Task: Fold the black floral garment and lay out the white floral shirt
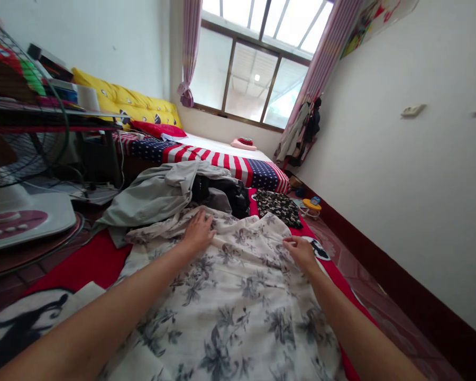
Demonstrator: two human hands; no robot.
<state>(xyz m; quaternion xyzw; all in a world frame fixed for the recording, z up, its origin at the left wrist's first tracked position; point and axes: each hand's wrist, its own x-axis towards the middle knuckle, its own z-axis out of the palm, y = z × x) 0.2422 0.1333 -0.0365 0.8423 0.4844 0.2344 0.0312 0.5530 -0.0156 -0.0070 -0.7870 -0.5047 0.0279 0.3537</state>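
A white garment with a grey flower print (234, 286) is spread over a red mat (83, 264). Its exact kind is hard to tell. My left hand (198, 231) lies flat on its far part, fingers stretched out, holding nothing. At the garment's far right edge, my right hand (300, 250) has thumb and fingertips pinched together on the fabric. Just beyond my left hand is a heap of clothes: a grey-green garment (158, 190) and black clothing (226, 193). A dark patterned piece of clothing (277, 206) rests flat beyond my right hand.
A fan (24, 211) stands at the left beside a cluttered desk (55, 114). Behind the heap is a bed with a stars-and-stripes cover (218, 161). A small yellow stool (311, 205) is near the right wall. Clothes (301, 129) hang in the far corner.
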